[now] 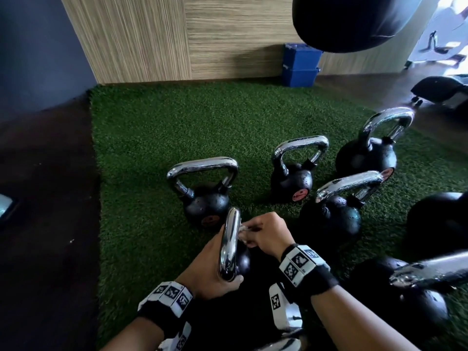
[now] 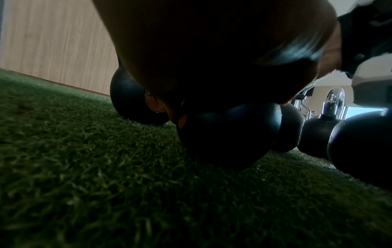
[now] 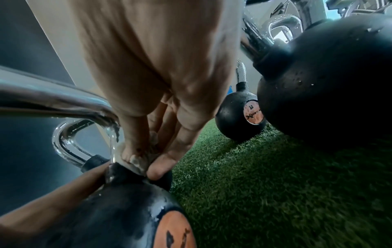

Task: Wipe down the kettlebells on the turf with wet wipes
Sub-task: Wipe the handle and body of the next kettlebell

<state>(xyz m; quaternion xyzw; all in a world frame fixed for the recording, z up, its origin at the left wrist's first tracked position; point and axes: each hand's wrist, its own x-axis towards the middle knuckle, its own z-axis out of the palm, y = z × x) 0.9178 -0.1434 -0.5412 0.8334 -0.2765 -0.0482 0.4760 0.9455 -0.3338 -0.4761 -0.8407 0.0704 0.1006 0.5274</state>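
A small black kettlebell (image 1: 241,259) with a chrome handle (image 1: 229,244) stands on the green turf (image 1: 157,138) just in front of me. My left hand (image 1: 215,269) grips the near end of that handle. My right hand (image 1: 266,234) pinches a crumpled white wet wipe (image 1: 243,230) against the far end of the handle, where it meets the black body. In the right wrist view the wipe (image 3: 133,161) sits between thumb and fingertips (image 3: 157,169) on the kettlebell's neck (image 3: 127,174). The left wrist view shows the kettlebell's dark body (image 2: 229,134) under my palm (image 2: 212,50).
Several more wet, chrome-handled kettlebells stand around: one behind (image 1: 205,193), one further back (image 1: 293,176), a larger one (image 1: 331,214) at right, another (image 1: 367,150) far right. A blue bin (image 1: 300,64) stands by the wood-panel wall. A hanging black bag (image 1: 354,19) is overhead.
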